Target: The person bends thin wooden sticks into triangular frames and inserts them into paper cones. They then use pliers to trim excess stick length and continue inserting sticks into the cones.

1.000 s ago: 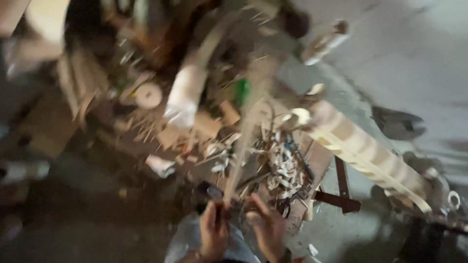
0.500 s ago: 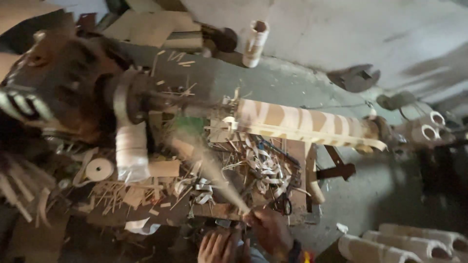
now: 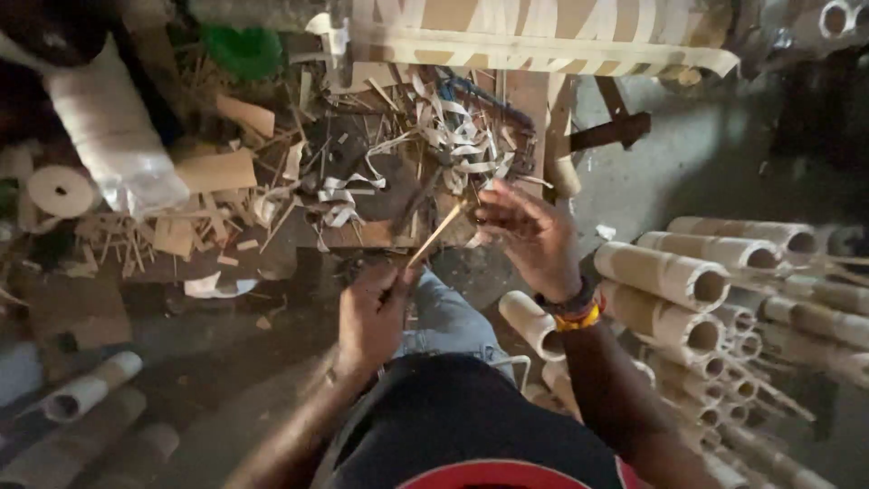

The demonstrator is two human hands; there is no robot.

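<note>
Looking down, head view: both hands work a thin wooden splint (image 3: pixel 434 234) over the littered floor (image 3: pixel 226 371).
Left hand (image 3: pixel 371 317): fingers clamped on its lower end.
Right hand (image 3: pixel 529 235): fingers apart, seemingly touching its tip.
Handling: light, brittle; best gripped low.

Clear plastic-wrapped white roll (image 3: pixel 113 136) lying upper left among scraps, no labels, signs or screens visible
</note>
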